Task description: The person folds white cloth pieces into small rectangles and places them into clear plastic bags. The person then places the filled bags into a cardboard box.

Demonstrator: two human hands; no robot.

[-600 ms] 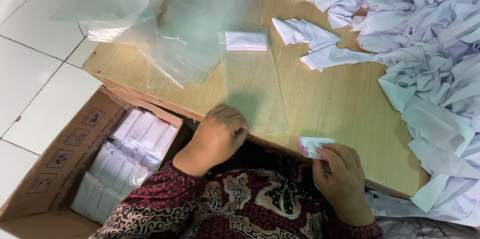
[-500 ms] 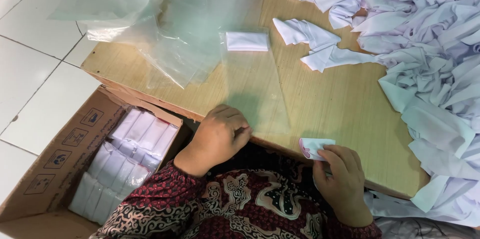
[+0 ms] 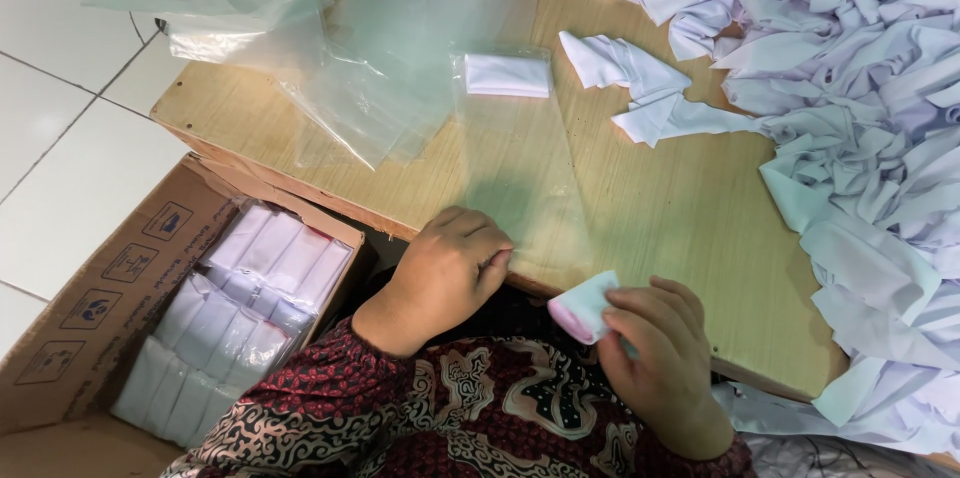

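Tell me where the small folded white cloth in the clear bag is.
The bagged cloth lies at the table's far side, just left of loose white cloths, beside the clear plastic sheets.

I saw a cardboard box (image 3: 95, 283) on the tiled floor (image 3: 60, 153), packed with wrapped white bundles (image 3: 235, 313). Crumpled white cloth (image 3: 860, 138) lay heaped on the wooden table (image 3: 660, 218), near one bagged folded piece (image 3: 507, 75).
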